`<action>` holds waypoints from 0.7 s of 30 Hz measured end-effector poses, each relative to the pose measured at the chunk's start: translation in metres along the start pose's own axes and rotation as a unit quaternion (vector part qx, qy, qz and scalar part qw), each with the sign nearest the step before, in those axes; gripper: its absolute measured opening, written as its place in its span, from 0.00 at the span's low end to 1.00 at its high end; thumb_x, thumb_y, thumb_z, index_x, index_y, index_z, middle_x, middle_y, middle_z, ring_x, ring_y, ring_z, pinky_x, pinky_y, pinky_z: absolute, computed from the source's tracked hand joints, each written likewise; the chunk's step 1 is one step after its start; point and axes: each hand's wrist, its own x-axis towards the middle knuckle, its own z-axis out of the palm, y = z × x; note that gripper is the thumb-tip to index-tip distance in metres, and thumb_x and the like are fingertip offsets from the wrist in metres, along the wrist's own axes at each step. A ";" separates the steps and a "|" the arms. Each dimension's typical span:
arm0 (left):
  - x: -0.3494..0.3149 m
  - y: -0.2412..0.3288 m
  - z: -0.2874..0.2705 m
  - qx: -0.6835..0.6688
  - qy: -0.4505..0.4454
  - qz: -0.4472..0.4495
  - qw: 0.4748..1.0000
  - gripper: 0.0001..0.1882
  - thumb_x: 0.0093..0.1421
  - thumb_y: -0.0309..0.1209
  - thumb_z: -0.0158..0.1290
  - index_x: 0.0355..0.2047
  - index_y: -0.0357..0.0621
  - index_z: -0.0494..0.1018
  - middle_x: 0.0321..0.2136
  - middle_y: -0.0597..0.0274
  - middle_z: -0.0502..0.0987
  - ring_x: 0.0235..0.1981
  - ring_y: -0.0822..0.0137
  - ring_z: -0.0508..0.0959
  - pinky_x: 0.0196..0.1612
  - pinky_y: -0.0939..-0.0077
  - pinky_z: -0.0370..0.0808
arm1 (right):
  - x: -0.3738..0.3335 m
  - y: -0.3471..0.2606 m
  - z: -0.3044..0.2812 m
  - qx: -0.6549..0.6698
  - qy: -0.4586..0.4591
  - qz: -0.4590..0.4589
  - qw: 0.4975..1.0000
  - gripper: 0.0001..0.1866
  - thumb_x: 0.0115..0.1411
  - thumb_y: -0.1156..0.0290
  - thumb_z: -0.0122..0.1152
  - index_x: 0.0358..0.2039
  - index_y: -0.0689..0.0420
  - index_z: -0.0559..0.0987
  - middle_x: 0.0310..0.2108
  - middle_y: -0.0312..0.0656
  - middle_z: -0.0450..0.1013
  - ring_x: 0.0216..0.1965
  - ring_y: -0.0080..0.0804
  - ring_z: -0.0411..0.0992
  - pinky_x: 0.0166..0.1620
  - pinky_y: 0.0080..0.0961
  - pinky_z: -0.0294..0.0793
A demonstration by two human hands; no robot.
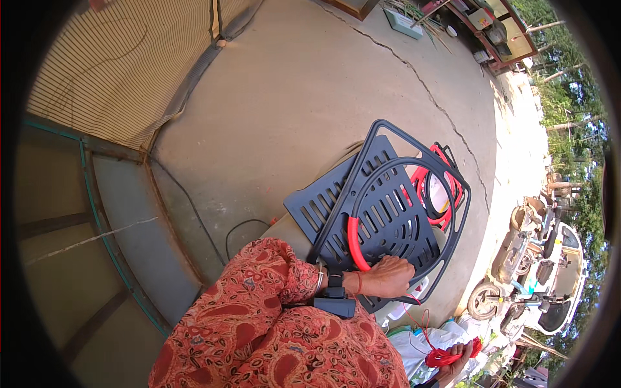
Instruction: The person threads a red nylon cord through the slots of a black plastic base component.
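A black slatted plastic frame (pixel 381 207) leans in front of me on the concrete. A curved black hoop on it is partly wound with red cord (pixel 354 244). My left hand (pixel 388 276) presses on the frame's lower edge where the red winding ends; a watch and a dark device sit on that wrist. My right hand (pixel 456 357), at the bottom right, grips a small bundle of red cord (pixel 446 355). A thin red strand (pixel 417 317) runs from the bundle up toward the frame. Behind the frame a second hoop (pixel 440 187) shows more red winding.
Cracked concrete floor (pixel 310 90) stretches ahead, with a black cable (pixel 213 226) lying on it. A striped woven mat (pixel 123 64) is at the upper left. Parked scooters (pixel 530 265) stand at the right. White bags (pixel 420 343) lie by my right hand. My red patterned clothing fills the bottom.
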 end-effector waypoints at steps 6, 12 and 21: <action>-0.005 0.005 0.003 0.028 0.038 0.000 0.999 0.11 0.51 0.33 0.54 0.23 0.35 0.74 0.24 0.42 0.76 0.28 0.43 0.77 0.34 0.49 0.71 | -0.024 0.076 0.146 -0.002 -0.081 0.060 0.995 0.15 0.62 0.70 0.56 0.47 0.61 0.70 0.16 0.30 0.57 0.14 0.17 0.55 0.18 0.15 0.60; -0.002 0.012 0.007 0.031 0.079 0.054 0.995 0.06 0.52 0.29 0.53 0.25 0.38 0.72 0.24 0.48 0.74 0.28 0.49 0.75 0.35 0.55 0.68 | -0.009 0.102 0.189 0.046 -0.082 0.063 0.994 0.09 0.64 0.66 0.56 0.30 0.55 0.70 0.15 0.29 0.58 0.15 0.17 0.57 0.22 0.16 0.61; 0.006 0.007 0.007 -0.021 0.148 0.037 0.988 0.07 0.47 0.28 0.54 0.22 0.37 0.71 0.23 0.47 0.73 0.27 0.49 0.74 0.34 0.56 0.67 | -0.016 0.111 0.210 0.040 -0.146 0.082 0.985 0.16 0.66 0.64 0.51 0.21 0.52 0.64 0.16 0.30 0.57 0.17 0.21 0.59 0.27 0.22 0.64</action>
